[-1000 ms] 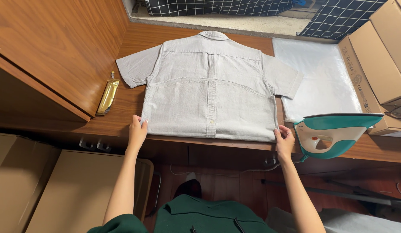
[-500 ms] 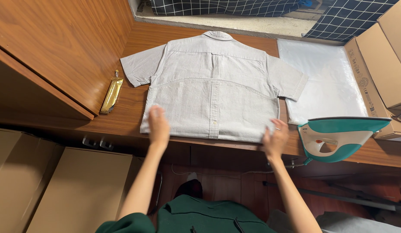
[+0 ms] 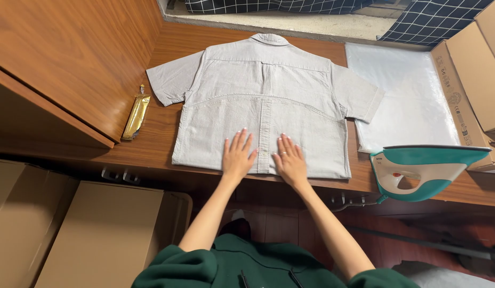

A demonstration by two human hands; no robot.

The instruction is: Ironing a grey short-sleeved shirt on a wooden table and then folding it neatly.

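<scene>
**Flat palms on a soft shirt**

The grey shirt [image 3: 266,101] lies back-up, mid-counter [image 3: 167,128]. Left hand [image 3: 238,156] and right hand [image 3: 290,160] rest open-palmed on its hem at 6 o'clock, grasping nothing. Light and limp, it likely lifts best by shoulders or hem corners. The iron [image 3: 426,172] stands at 3 o'clock.
</scene>
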